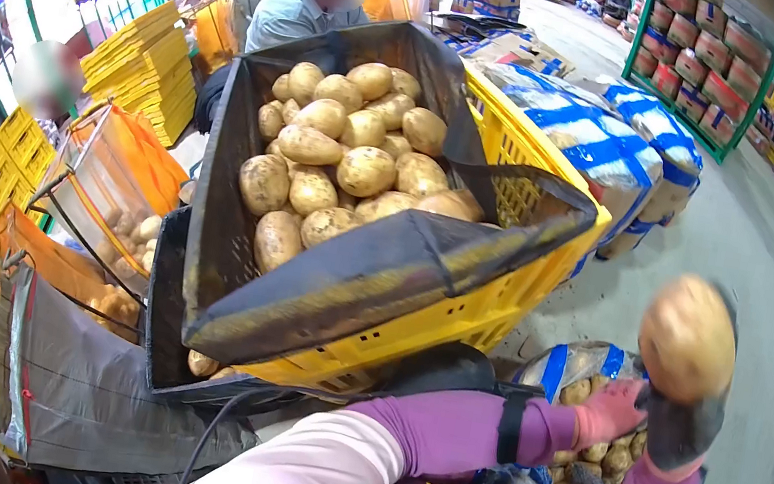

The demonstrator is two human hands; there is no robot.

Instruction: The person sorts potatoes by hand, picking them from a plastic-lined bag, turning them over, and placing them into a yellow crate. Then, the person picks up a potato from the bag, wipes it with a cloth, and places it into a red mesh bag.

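Observation:
My right hand [681, 431], in a dark grey glove, is raised at the right and shut on a large, motion-blurred potato [689, 336]. My left hand [608, 411], in a pink glove with a purple sleeve, reaches across onto the potatoes in an open white-and-blue sack [554, 370] low at the right. Its fingertips are hidden behind my right glove. In front of me stands a yellow plastic crate [466, 320] lined with black sheet [351, 277] and heaped with potatoes [349, 160].
A person in a grey shirt [291, 14] stands behind the crate. At the left are an orange-lined frame with potatoes [112, 188] and stacked yellow crates [147, 62]. Filled white-and-blue sacks [605, 145] lie at the right. A green shelf of boxes [709, 60] lines the concrete aisle.

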